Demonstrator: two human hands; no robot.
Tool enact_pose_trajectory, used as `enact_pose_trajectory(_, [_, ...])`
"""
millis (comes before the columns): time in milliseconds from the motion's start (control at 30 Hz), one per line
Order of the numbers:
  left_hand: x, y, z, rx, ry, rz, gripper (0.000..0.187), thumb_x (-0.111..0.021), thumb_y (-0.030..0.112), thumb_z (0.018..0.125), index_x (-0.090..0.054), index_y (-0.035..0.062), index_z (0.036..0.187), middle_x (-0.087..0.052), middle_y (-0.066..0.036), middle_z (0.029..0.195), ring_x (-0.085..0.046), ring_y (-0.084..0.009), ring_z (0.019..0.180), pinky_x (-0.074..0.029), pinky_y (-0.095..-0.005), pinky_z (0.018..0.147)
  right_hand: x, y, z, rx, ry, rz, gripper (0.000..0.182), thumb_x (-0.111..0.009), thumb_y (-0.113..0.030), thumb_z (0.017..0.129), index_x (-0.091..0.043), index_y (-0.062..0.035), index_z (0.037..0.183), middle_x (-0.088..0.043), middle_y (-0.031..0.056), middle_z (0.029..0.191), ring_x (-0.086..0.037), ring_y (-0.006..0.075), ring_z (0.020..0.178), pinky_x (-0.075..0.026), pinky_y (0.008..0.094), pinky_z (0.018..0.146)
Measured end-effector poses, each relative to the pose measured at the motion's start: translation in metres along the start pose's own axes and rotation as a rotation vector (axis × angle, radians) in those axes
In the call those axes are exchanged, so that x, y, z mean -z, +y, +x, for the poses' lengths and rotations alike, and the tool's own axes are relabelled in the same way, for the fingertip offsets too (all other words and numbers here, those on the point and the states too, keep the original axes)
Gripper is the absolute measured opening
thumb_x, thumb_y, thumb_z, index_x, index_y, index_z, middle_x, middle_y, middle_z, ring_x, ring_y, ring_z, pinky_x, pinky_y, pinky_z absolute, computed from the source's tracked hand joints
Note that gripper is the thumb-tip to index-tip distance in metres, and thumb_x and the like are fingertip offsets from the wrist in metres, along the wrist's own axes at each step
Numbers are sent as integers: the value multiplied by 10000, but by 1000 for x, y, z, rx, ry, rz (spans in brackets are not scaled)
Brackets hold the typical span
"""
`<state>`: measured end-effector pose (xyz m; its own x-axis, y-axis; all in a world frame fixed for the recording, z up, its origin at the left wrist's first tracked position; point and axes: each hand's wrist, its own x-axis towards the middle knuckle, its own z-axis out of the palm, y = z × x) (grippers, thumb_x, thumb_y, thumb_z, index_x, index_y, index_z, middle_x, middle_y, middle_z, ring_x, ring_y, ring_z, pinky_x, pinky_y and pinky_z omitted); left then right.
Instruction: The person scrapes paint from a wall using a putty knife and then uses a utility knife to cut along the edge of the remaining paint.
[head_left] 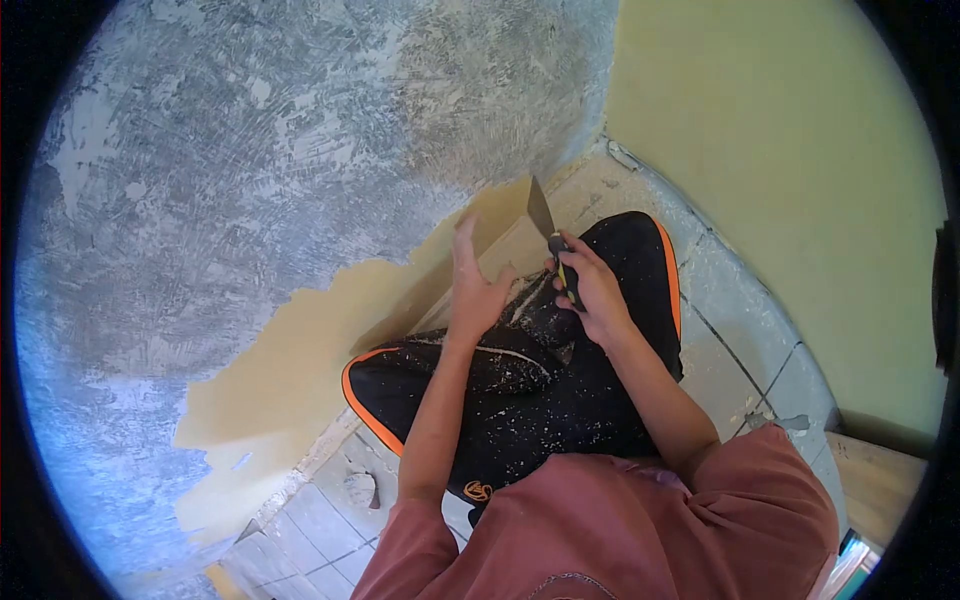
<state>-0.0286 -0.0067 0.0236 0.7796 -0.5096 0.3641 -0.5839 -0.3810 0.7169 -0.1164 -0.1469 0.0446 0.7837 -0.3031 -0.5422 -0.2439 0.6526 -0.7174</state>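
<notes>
My right hand [595, 290] grips the dark and yellow handle of a scraper [543, 215]. Its flat metal blade points up against the last yellow paint [300, 350] low on the wall near the corner. My left hand [473, 285] rests open beside it, fingers raised against the painted patch at the wall's foot. Both hands are above my crossed legs in black trousers [520, 400] with orange trim, speckled with paint flakes.
The wall in front is scraped down to grey plaster [280, 150]. A yellow painted wall [780, 150] meets it at the corner on the right. Tiled floor [740, 330] littered with chips surrounds me. A wooden piece [880, 480] lies at the lower right.
</notes>
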Motion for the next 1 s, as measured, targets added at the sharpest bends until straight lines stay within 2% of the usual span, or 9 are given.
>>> enact_pose_trajectory(67, [-14, -9, -6, 559, 52, -655, 612, -621, 347, 791, -396, 18, 1256, -426, -168, 1252, -443, -286, 1157, -406, -344, 914, -14, 4, 2, 19, 9, 1, 487, -479, -129, 844, -388, -147, 1322, -527, 21, 778, -477, 93, 605, -371, 226, 429])
enact_pose_trajectory(100, [-13, -8, -6, 558, 52, -658, 612, -621, 347, 791, -396, 18, 1256, -426, -168, 1252, -443, -286, 1157, -406, -344, 914, -23, 9, -1, 14, -45, 22, 492, -476, -129, 844, -384, -167, 1326, -518, 14, 769, -472, 97, 590, -368, 231, 421])
enact_pose_trajectory(167, [-10, -5, -7, 1024, -272, -915, 590, -503, 482, 849, -431, 28, 1219, -525, -123, 1151, -561, -211, 978, -484, -273, 712, -37, 22, -5, -58, -156, 39, 504, -473, -128, 843, -376, -197, 1333, -495, 8, 770, -464, 109, 558, -360, 247, 403])
enact_pose_trajectory(333, [-21, -23, -16, 1110, -239, -1079, 692, -460, 581, 839, -462, -10, 1198, -589, -142, 1007, -582, -216, 846, -494, -306, 727, -52, 74, 2, 95, -44, -23, 434, -422, -144, 904, -395, -167, 1336, -480, 10, 755, -436, 75, 541, -318, 218, 381])
enact_pose_trajectory(500, [-28, -18, -10, 982, -256, -833, 710, -449, 591, 844, -491, -22, 1200, -531, -178, 1129, -497, -215, 1028, -409, -319, 872, -40, 99, 28, 321, 27, -272, 388, -398, -174, 941, -418, -138, 1327, -526, 34, 740, -483, 78, 612, -391, 206, 485])
enact_pose_trajectory(600, [-33, -21, -3, 957, -249, -877, 719, -449, 590, 845, -469, -23, 1221, -502, -177, 1176, -441, -211, 1078, -356, -331, 929, -42, 90, 28, 408, 62, -343, 394, -405, -167, 936, -411, -115, 1326, -617, 115, 913, -569, 151, 804, -449, 242, 698])
enact_pose_trajectory(667, [-34, -16, -2, 962, -198, -903, 725, -446, 589, 847, -485, -44, 1198, -510, -169, 1149, -453, -204, 1047, -362, -316, 915, -46, 83, 22, 411, 129, -486, 384, -413, -186, 925, -433, -143, 1306, -579, 214, 1108, -575, 297, 1009, -419, 334, 865])
enact_pose_trajectory(900, [-35, -5, -11, 1102, -59, -969, 698, -490, 572, 834, -410, 22, 1256, -526, -145, 1108, -464, -220, 1007, -379, -344, 886, -40, 86, 18, 443, 84, -461, 386, -421, -193, 920, -438, -169, 1305, -573, 218, 1119, -552, 325, 1048, -407, 351, 883])
enact_pose_trajectory(1000, [-36, -22, -14, 1220, -79, -1080, 673, -494, 564, 835, -427, 29, 1237, -527, -132, 1065, -484, -210, 965, -418, -350, 807, -33, 85, 18, 297, 9, -458, 436, -447, -176, 911, -384, -187, 1343, -612, 184, 1038, -614, 271, 882, -474, 339, 744])
